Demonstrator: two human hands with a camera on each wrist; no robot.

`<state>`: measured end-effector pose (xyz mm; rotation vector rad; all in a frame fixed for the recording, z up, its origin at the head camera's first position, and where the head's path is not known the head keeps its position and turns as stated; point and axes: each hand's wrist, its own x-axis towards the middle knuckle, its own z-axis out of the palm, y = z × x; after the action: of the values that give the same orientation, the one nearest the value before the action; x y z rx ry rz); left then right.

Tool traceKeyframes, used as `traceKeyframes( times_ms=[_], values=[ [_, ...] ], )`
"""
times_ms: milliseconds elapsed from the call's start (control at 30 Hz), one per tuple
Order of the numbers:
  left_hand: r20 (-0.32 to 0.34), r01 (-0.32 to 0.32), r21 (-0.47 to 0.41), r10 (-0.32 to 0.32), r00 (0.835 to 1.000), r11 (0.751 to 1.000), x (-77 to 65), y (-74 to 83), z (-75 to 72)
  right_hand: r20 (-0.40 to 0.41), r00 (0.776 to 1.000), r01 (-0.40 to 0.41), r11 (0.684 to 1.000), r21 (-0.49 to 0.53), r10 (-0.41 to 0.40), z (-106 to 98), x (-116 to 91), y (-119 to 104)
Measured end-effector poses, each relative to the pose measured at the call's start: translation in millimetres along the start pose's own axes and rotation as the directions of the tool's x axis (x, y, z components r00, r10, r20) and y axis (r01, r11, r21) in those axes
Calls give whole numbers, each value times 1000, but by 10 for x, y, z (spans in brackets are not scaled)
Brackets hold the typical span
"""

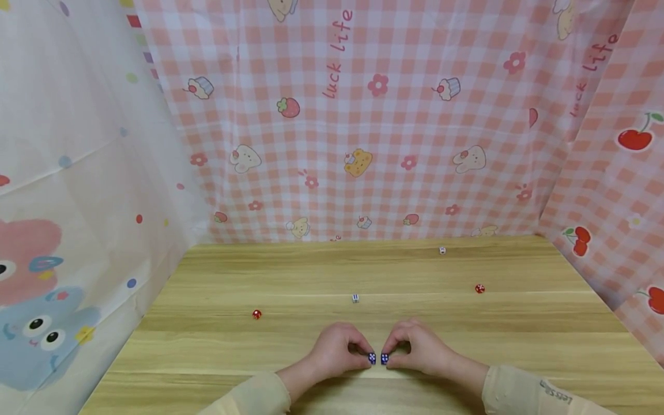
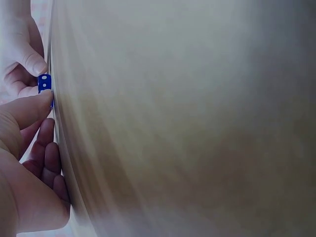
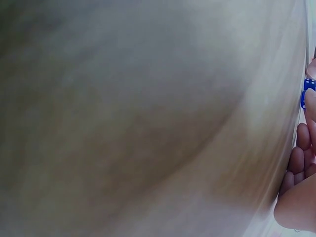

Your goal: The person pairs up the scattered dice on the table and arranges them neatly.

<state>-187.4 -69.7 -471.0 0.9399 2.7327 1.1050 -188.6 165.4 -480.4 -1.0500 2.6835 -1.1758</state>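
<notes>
Two blue dice with white dots face each other near the front middle of the table, a narrow gap between them in the head view. My left hand (image 1: 339, 350) pinches the left blue die (image 1: 372, 358) between thumb and finger. The right blue die (image 1: 385, 358) is pinched the same way by my right hand (image 1: 421, 350). Blue also shows at the fingertips in the left wrist view, where a die (image 2: 45, 83) peeks out above the thumb. At the right edge of the right wrist view, a blue die (image 3: 309, 84) is partly covered by a thumb.
A white die (image 1: 355, 298) lies just beyond the hands. One red die (image 1: 256, 314) is to the left, another red die (image 1: 479, 289) to the right. Farther back sits a second white die (image 1: 442, 251). Patterned cloth (image 1: 332, 132) hangs behind the wooden table (image 1: 207, 346) and along both sides.
</notes>
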Motion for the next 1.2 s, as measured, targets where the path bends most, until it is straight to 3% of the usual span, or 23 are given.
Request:
traceKeyframes(
  times_ms=[600,1200],
  values=[
    [1,-18,66,18,1000,998,6,-16,22,-18,999,29,999,14,-29,21,1,-11],
    [14,-11,76,10,1000,997,1,-17,32,-22,999,46,999,-8,-47,34,4,3]
  ],
)
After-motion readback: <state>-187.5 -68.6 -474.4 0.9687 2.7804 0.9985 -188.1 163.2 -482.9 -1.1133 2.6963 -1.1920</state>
